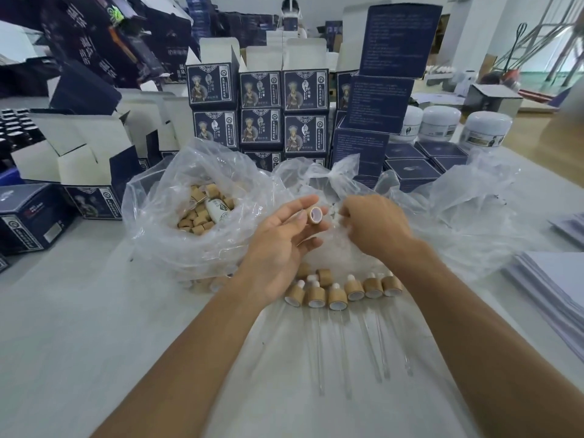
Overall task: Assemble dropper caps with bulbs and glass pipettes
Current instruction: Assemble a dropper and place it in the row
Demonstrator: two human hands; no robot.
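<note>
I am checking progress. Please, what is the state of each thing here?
Cap: pinched in left hand, no bulb.
Right hand: curled in clear bag.
Droppers: assembled, lying in a row.
Caps bag: open.
Jars: lidded.

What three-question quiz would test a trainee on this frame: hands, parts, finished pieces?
1. True or false: the left hand holds a bamboo cap.
2. Where do the loose caps lie? A) in a carton B) in the plastic bag C) on the paper stack
3. Which way do the glass pipettes of the finished droppers point?

Key: 1 true; 2 B; 3 toward the person.
</note>
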